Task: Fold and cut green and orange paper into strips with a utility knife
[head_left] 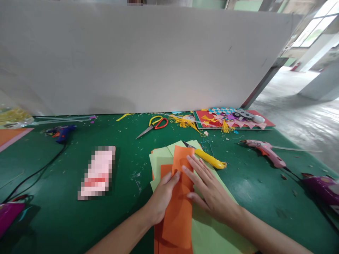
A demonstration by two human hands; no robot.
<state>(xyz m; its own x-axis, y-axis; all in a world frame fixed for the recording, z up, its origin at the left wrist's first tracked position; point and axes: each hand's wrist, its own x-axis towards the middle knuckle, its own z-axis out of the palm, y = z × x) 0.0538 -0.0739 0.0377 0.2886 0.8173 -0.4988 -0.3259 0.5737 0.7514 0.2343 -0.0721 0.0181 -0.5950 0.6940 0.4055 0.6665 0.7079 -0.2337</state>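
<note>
A folded strip of orange paper lies lengthwise in front of me, over another orange sheet and light green sheets. My left hand holds its left edge, thumb on top and the other fingers largely hidden. My right hand rests with fingers stretched out and apart, the tips touching the strip's right edge. Just beyond that hand, a yellow utility knife lies across the green sheets, its blade pointing up and left.
Scissors with yellow and red handles lie at the back. A pink glue gun is right, a blue glue gun left. A blurred pink rectangle sits left. Craft pieces cover a red board. A grey panel borders the green table.
</note>
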